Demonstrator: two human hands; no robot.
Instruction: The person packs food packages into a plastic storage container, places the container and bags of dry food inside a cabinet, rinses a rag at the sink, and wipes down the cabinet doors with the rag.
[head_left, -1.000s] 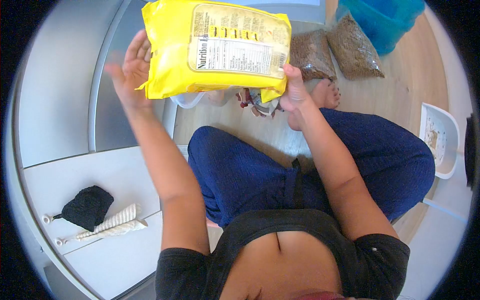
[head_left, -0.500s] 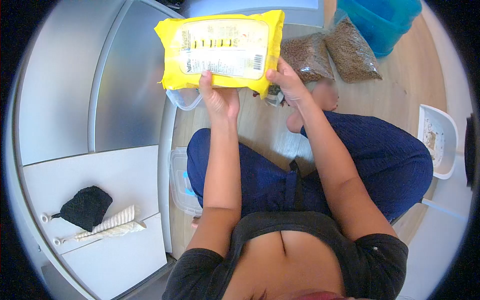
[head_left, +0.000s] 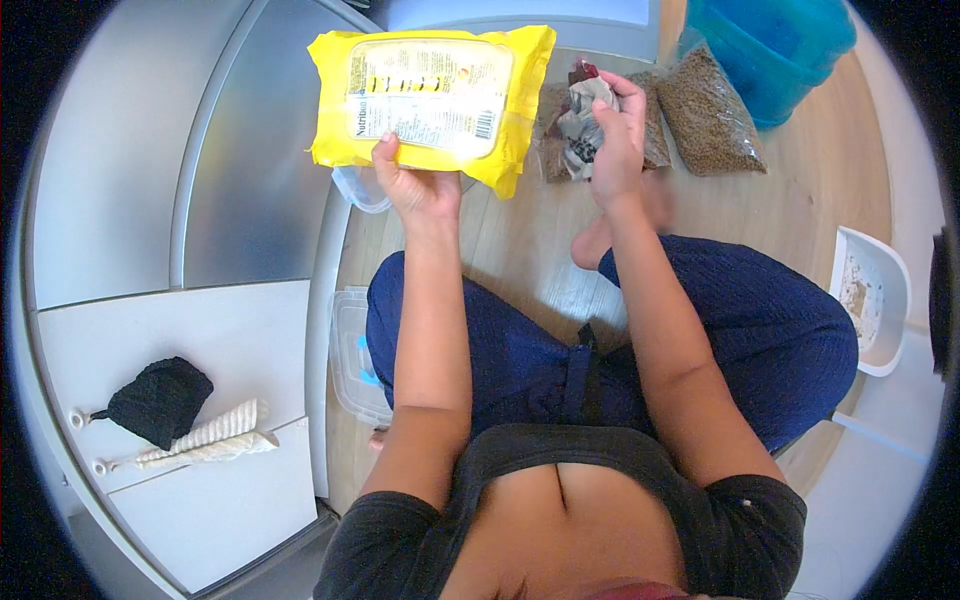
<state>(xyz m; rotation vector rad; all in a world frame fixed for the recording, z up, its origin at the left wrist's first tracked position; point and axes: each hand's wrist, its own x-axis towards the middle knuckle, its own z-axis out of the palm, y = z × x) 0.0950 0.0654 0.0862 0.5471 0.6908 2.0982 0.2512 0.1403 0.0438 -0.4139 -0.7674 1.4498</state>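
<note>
My left hand (head_left: 425, 190) grips the lower edge of a yellow packet (head_left: 430, 100), thumb on its front. The packet has a pale label with small print and a barcode, and is raised toward me, slightly tilted. In my right hand (head_left: 622, 145), a crumpled grey-white wrapper (head_left: 583, 125) with dark print and a dark red part is pinched between thumb and fingers. Below the packet, part of a clear plastic container (head_left: 360, 190) shows. Behind my right hand lie two clear bags of brown pellets, one partly hidden and the other bag (head_left: 712, 115) further right.
A blue-teal bin (head_left: 780, 60) stands at the far right. A white tray (head_left: 872, 300) with brown bits lies by the right wall. Near my left knee is a clear lid (head_left: 355, 355) with blue clips. Black cloth (head_left: 162, 402) and cream cloth (head_left: 205, 440) hang on the left cabinet.
My right hand has let go of the yellow packet's right side and moved right and up, now with the crumpled wrapper in view. The packet stays in my left hand, tilted a little more.
</note>
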